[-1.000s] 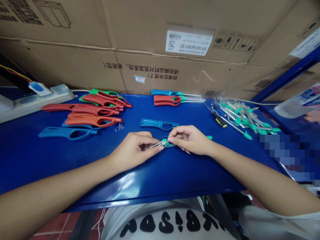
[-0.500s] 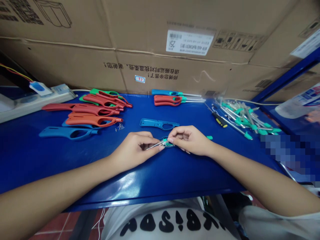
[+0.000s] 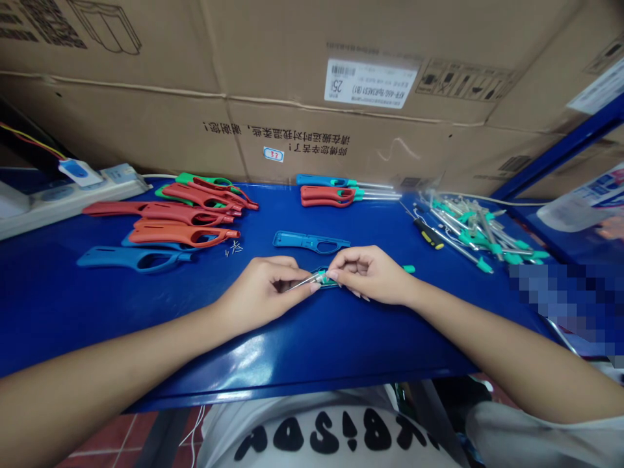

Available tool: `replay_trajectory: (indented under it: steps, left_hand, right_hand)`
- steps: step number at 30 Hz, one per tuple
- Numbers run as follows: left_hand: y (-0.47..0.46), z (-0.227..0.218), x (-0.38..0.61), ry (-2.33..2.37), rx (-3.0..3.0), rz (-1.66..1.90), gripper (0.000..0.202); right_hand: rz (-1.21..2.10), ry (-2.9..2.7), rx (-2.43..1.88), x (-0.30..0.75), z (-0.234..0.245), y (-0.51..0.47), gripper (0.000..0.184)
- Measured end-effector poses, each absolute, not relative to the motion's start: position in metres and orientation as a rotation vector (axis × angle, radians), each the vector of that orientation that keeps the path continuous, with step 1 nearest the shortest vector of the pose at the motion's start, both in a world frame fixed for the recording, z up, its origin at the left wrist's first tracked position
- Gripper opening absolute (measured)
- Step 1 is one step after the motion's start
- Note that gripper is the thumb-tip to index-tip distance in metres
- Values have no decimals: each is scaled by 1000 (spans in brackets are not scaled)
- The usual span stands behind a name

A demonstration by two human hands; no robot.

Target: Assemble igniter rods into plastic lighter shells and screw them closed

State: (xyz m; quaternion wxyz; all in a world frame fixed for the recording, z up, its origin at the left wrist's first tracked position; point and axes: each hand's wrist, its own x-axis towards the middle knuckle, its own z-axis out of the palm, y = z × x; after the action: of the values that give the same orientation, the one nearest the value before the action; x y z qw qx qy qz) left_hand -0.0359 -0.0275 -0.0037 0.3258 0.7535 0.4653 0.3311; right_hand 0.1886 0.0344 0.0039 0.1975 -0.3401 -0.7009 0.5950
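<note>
My left hand (image 3: 267, 286) is closed, thumb and fingers pinching a slim silver and green lighter insert (image 3: 322, 277). From the right, my right hand (image 3: 370, 273) pinches the same insert with thumb and forefinger, its other fingers curled. Under the fingertips lies part of a blue lighter shell (image 3: 318, 268), mostly covered by the hands. A green tip (image 3: 408, 269) shows beyond my right hand; what it joins is hidden. Just behind the hands rests another blue shell half (image 3: 309, 241), apart from them.
Red, orange, green and blue lighter shells (image 3: 185, 213) are piled left, near small screws (image 3: 234, 247). Lighters with metal tubes (image 3: 326, 195) lie at the back. At right are a screwdriver (image 3: 429, 233) and green-tipped tubes (image 3: 480, 227). A cardboard box (image 3: 273, 84) walls the back.
Both hands stay almost in place; the silver end by my left fingers has shifted slightly. The other things lie as before.
</note>
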Motion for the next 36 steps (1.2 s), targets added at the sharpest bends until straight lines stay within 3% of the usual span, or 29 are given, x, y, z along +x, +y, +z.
replay_trajectory:
  steps: [36]
  left_hand:
    - [-29, -5, -36, 1180, 1996, 846, 20]
  right_hand:
    - [1669, -1955, -984, 188, 4, 33, 30]
